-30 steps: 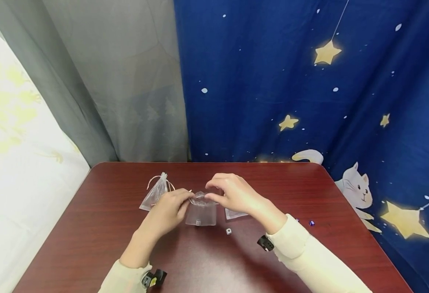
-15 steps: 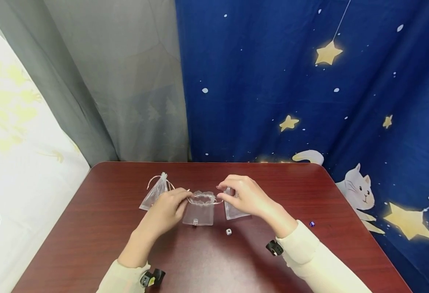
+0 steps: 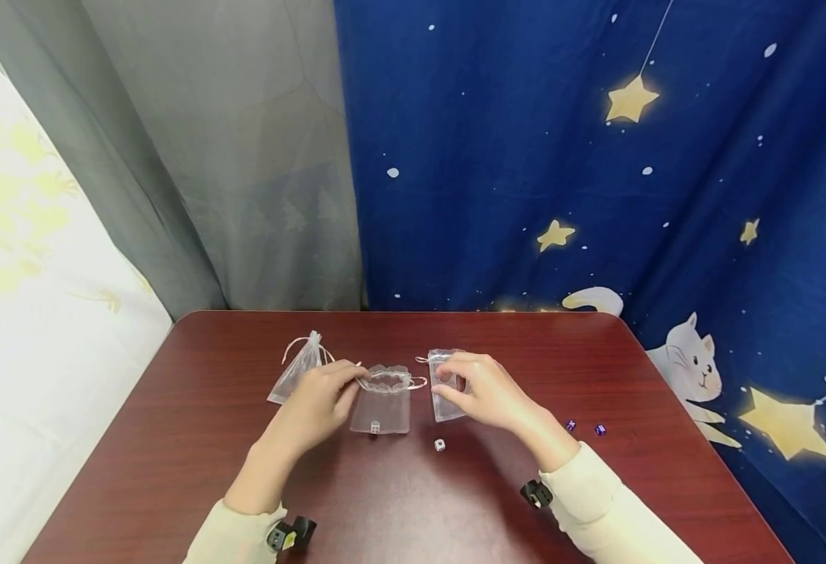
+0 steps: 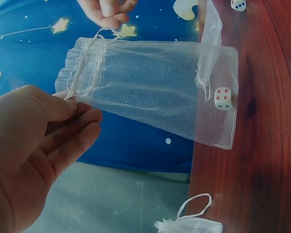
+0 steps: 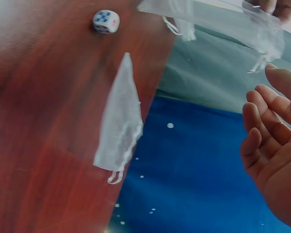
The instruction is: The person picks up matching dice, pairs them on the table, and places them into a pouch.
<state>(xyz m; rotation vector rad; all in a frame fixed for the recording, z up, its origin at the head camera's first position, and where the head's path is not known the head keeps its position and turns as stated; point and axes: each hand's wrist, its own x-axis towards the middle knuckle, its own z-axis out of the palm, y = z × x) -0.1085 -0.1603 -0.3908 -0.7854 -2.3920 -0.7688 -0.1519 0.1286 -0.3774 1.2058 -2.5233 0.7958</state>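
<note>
In the head view my left hand [image 3: 320,399] pinches the drawstring top of a sheer white organza pouch [image 3: 387,411] at its left side. The pouch hangs upright with its ruffled mouth spread. A white die [image 4: 223,98] with red and blue pips lies at its bottom. My right hand [image 3: 487,389] is just right of the pouch's string loop, fingers loosely bent and holding nothing; in the right wrist view its thumb [image 5: 281,80] is close to the string. In the head view the right hand overlaps a second organza pouch [image 3: 444,406] lying flat.
Another organza pouch [image 3: 300,376], drawn closed, lies at the left behind my left hand. One white die [image 3: 440,445] rests on the dark red table [image 3: 413,501] in front of the pouches. Two blue dice [image 3: 599,429] lie at the right, beside my right forearm.
My right hand has moved right, away from the pouch's mouth, which looks wider than before. A string loop now sticks out at its right. The left hand keeps its pinch, drifting slightly left.
</note>
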